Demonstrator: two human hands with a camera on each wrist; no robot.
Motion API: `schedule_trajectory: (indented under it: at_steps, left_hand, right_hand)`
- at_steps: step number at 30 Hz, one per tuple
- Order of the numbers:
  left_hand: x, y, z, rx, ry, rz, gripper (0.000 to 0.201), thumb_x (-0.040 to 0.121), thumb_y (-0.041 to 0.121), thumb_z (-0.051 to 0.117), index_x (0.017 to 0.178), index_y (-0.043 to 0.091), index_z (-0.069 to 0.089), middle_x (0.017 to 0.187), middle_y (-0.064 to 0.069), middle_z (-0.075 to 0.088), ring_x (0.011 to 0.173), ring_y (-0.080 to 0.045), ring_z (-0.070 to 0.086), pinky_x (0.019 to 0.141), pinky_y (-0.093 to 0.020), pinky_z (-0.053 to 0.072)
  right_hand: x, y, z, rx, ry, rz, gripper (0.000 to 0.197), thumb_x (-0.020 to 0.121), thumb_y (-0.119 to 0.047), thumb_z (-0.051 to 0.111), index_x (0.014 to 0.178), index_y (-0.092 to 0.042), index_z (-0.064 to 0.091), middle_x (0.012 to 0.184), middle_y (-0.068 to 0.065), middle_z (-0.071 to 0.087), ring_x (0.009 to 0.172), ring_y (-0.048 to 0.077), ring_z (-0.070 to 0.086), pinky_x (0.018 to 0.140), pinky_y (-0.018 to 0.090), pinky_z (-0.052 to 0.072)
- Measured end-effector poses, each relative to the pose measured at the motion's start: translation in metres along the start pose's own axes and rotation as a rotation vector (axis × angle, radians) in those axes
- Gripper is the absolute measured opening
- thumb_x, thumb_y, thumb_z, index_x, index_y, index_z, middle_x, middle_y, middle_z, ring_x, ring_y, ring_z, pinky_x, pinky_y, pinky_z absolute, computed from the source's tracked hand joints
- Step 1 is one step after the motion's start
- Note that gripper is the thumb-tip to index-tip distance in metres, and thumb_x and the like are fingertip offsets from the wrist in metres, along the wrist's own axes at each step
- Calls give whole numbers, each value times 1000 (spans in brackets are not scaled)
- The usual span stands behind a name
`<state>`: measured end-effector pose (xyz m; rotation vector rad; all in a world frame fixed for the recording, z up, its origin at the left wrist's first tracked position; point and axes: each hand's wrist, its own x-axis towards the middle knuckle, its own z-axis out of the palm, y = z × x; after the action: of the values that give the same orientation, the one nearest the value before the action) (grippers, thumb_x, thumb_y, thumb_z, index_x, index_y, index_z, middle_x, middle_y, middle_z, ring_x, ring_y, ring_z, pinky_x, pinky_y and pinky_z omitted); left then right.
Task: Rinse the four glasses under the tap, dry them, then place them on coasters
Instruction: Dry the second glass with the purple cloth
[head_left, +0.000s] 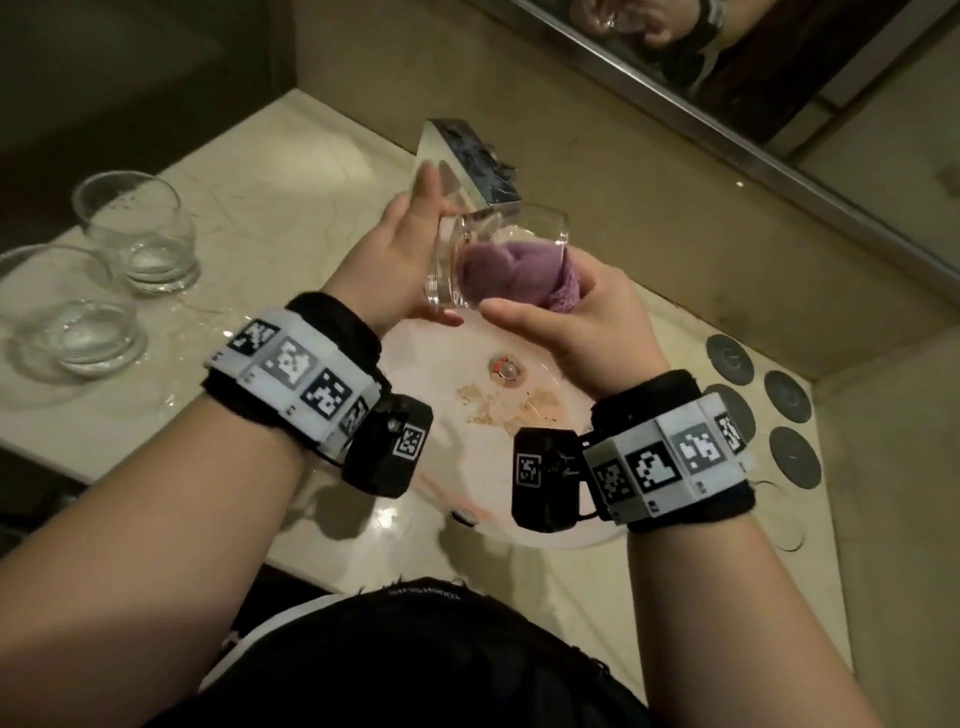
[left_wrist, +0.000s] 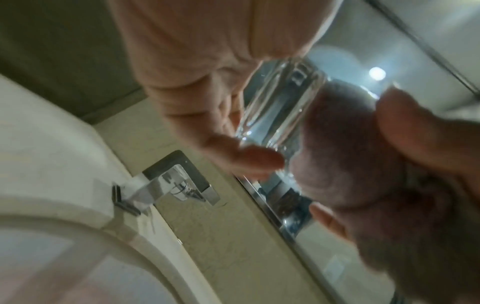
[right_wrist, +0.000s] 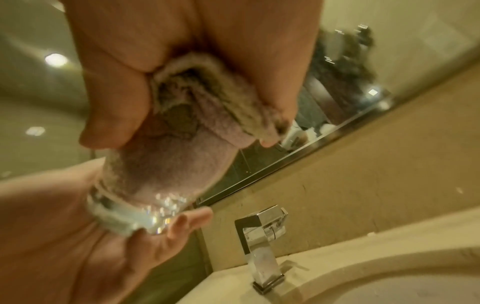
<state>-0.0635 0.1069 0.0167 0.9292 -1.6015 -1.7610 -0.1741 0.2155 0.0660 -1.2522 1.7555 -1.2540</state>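
Note:
Over the sink, my left hand (head_left: 405, 249) grips a clear glass (head_left: 467, 244) by its thick base, with the glass tilted on its side. A purple cloth (head_left: 498, 265) is stuffed into the mouth of the glass, and my right hand (head_left: 561, 322) grips the cloth's outer end. The left wrist view shows the glass (left_wrist: 272, 107) beside the cloth (left_wrist: 345, 148). In the right wrist view, the cloth (right_wrist: 182, 148) fills the glass (right_wrist: 145, 209), whose base lies in my left hand (right_wrist: 64, 236). Two more wet glasses (head_left: 140, 234) (head_left: 67, 317) stand upright on the counter at left.
Several dark round coasters (head_left: 787, 396) lie on the counter right of the sink basin (head_left: 467, 467). The square chrome tap (head_left: 467, 156) stands just behind the held glass, with no water visibly running. A mirror (head_left: 779, 78) lines the back wall. Water is puddled around the left glasses.

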Motion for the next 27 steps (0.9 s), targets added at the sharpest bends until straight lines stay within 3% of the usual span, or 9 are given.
schedule_trajectory:
  at_steps: [2,6,10,15,18,20,23,25,27]
  left_hand:
    - [4,8,-3,-54,-88,-192,81,84,75,16,131,18,49,113,-10,63,73,-17,67,45,-24,50]
    - [8,12,-2,-52,-103,-167,70,89,69,27,103,8,60,72,-7,54,46,-12,50,39,-18,35]
    - [3,13,4,118,45,123,39,95,54,31,101,21,52,85,-3,57,72,-16,55,62,-29,47]
    - [1,10,0,283,9,385,49,86,55,35,120,21,42,94,16,52,84,8,54,66,-7,47]
    - [-2,10,-1,183,-7,308,34,95,47,33,116,23,43,98,4,57,84,-1,59,59,-14,50]
    - [-3,14,0,18,-50,77,52,96,56,21,121,20,50,108,-5,64,95,-17,65,59,-26,56]
    - [-2,21,0,-60,-111,-203,77,86,73,10,117,24,61,97,-4,72,80,-17,69,52,-27,53]
    - [-1,22,2,24,-56,-179,71,89,69,17,113,19,61,90,-4,69,62,-13,61,42,-20,44]
    - [-2,19,7,128,55,-19,53,96,55,24,120,16,52,95,0,63,67,-10,56,46,-20,41]
  right_hand:
    - [2,2,3,-142,24,-69,32,68,-22,82,93,-35,67,87,-8,71,86,12,69,88,35,53]
    - [5,5,8,-251,80,-101,29,57,-54,73,84,-58,63,91,-11,73,93,17,68,98,52,41]
    - [7,4,3,71,32,-9,33,73,-6,76,95,-27,64,89,-5,70,86,9,68,78,22,54]
    - [2,3,4,445,28,92,32,76,9,64,101,-10,60,101,17,66,85,21,67,46,8,45]
    - [5,7,0,236,44,26,34,73,4,72,96,-20,63,90,-2,71,83,11,69,66,15,52]
    - [5,7,0,3,43,-48,35,70,-12,78,94,-33,64,84,-14,71,86,7,68,87,33,52]
    - [3,11,6,-370,52,-172,25,65,-40,75,83,-49,59,78,-29,64,89,-4,59,105,56,30]
    - [3,11,9,-365,45,-168,24,64,-42,75,83,-49,63,79,-29,66,90,-6,59,105,57,30]
    - [4,8,8,-125,14,-80,34,68,-31,78,100,-38,68,89,-15,72,94,7,67,100,49,43]
